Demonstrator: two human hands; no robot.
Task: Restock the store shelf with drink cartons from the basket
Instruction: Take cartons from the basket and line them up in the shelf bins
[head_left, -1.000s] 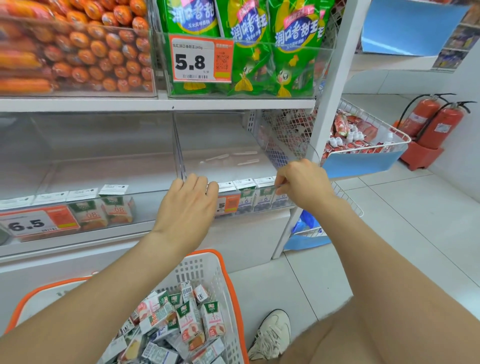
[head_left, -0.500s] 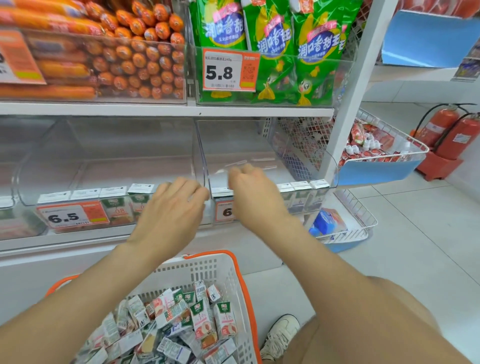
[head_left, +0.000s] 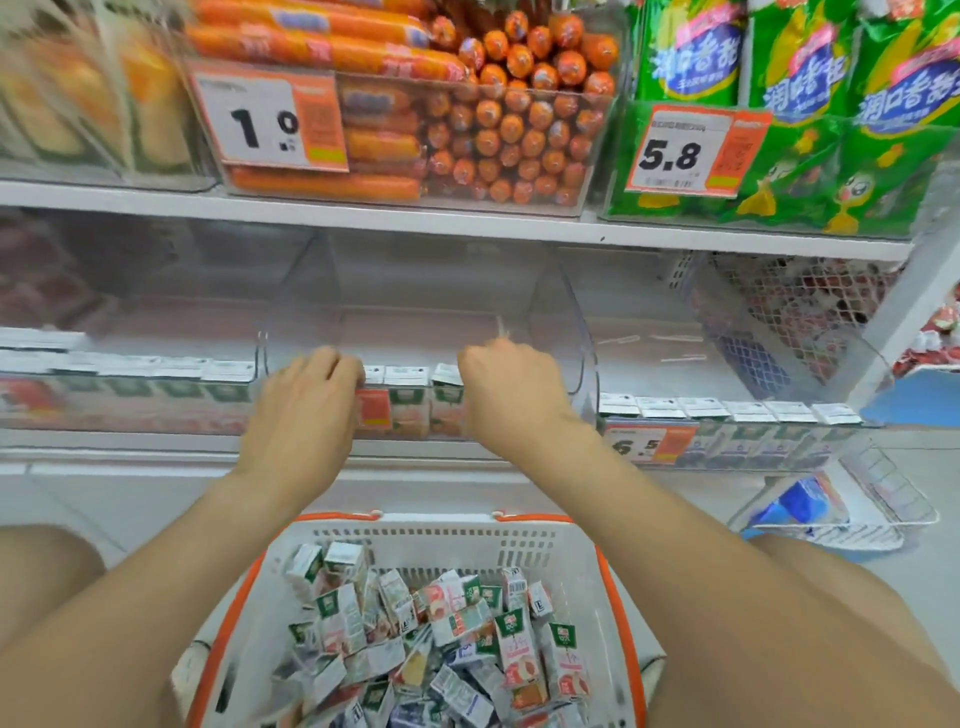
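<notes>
A white basket with an orange rim (head_left: 431, 540) sits low in front of me, holding several small drink cartons (head_left: 447, 634) in a loose heap. On the shelf above it, a clear bin (head_left: 415, 322) holds a front row of upright cartons (head_left: 410, 395). My left hand (head_left: 301, 410) is at the left end of that row, fingers curled over the carton tops. My right hand (head_left: 511, 397) is at the right end, fingers curled down onto the cartons. What each hand covers is hidden.
Neighbouring clear bins left (head_left: 156, 379) and right (head_left: 727, 415) also carry front rows of cartons, empty behind. The shelf above (head_left: 415, 218) holds orange sausages and green snack bags. A wire side basket (head_left: 852, 514) hangs at the lower right.
Both hands have moved left along the shelf front, from the right-hand bin to the middle bin. My left hand's fingers, straighter before, now curl over the carton row.
</notes>
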